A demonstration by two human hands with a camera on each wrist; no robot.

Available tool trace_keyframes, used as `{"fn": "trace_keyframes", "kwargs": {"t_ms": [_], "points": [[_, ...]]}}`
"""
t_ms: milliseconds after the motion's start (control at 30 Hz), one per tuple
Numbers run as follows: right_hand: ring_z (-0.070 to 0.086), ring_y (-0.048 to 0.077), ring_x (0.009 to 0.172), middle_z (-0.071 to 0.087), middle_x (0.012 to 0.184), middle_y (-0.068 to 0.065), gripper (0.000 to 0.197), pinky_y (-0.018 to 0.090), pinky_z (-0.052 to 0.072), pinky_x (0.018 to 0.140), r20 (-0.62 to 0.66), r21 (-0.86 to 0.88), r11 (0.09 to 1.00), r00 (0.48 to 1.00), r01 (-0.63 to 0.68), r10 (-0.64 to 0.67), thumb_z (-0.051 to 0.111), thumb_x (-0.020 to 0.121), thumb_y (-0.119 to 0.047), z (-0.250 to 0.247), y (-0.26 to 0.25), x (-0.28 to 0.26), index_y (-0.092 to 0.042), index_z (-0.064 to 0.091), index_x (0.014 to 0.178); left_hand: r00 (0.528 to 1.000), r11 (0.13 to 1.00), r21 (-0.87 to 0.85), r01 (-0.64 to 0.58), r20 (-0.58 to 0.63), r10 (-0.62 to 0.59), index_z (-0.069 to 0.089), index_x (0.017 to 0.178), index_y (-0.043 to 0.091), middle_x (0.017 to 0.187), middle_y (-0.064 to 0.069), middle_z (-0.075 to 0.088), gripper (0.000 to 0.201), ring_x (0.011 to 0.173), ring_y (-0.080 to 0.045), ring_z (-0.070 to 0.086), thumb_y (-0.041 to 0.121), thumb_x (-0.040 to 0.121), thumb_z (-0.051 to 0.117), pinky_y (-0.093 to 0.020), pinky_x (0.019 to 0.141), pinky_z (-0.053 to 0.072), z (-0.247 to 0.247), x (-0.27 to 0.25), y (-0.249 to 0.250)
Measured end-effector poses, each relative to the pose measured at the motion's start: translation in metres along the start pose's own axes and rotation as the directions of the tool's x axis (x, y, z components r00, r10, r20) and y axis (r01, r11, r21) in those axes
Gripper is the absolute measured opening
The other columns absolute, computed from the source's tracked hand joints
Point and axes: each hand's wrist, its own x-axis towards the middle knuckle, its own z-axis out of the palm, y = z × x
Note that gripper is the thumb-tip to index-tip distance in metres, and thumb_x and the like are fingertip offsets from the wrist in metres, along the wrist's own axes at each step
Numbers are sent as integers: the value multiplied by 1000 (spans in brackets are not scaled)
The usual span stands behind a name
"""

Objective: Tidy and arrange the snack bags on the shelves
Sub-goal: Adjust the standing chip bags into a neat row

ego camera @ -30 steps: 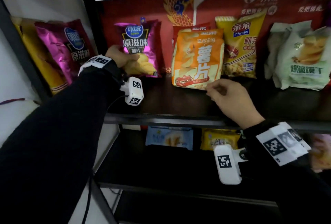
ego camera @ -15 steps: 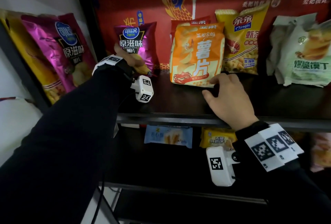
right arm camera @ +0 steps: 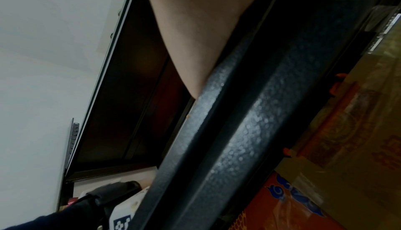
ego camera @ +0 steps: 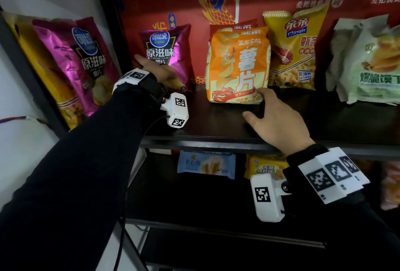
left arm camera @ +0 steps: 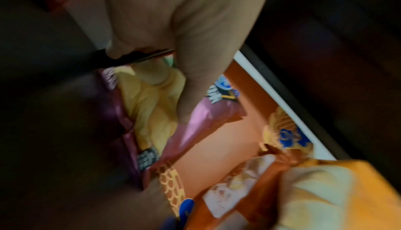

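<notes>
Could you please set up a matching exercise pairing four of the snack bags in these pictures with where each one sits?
Things:
1. purple chip bag
2. orange crab-flavour bag
3. pale green bag
4. light blue packet

Places:
A. lower shelf, lying at the back
B. upper shelf, far right
C. held at its lower part by the left hand
D. upper shelf, with the right hand touching its bottom corner

Pairs: 1-C, 2-D, 3-B, 4-A

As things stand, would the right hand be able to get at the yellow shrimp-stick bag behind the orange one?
Probably yes: the right hand rests beside the orange bag, and the yellow bag stands uncovered just right of it.
</notes>
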Motion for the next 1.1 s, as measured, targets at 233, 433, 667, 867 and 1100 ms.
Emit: {"fn": "trace_keyframes", "kwargs": {"t_ms": [233,433,667,867,1100], "points": [[49,31,123,46,141,9,62,43,43,95,-19,147,989,999,-24,27,58,90,-40,-2,2,0,-19,32,143,961,890,-363,-275,-92,260,19,148,2,141,-11,47,92,126,-19,50,11,78,77,-29,105,43,-43,-66,0],[58,19,102,59,120,6,34,20,39,83,-214,466,866,973,181,-88,62,90,-20,6,-51,5,-10,55,123,870,749,-473,-464,-400,287,60,103,18,92,6,66,22,77,1,63,3,86,62,-17,74,53,-109,-132,-56],[57,11,98,62,100,-6,27,16,41,87,77,660,720,934,215,-349,65,88,-21,33,-179,14,-9,64,113,828,928,-104,-358,-495,263,45,124,0,120,-11,59,43,108,-21,59,18,89,63,-27,90,47,-108,-131,-85],[52,3,75,52,75,-13,24,15,38,60,244,678,730,910,87,-336,62,90,-24,57,-194,14,-10,68,109,904,994,69,-82,-414,104,33,132,1,128,-17,55,54,113,-33,57,27,92,58,-35,82,44,-97,-100,-78],[54,12,105,60,110,-3,22,22,42,67,366,695,715,891,-71,-267,60,92,-30,45,-163,28,-21,62,112,836,952,-24,-304,-486,255,58,108,12,102,-6,66,28,95,-26,63,22,84,69,-33,81,48,-134,-132,-90]]}}
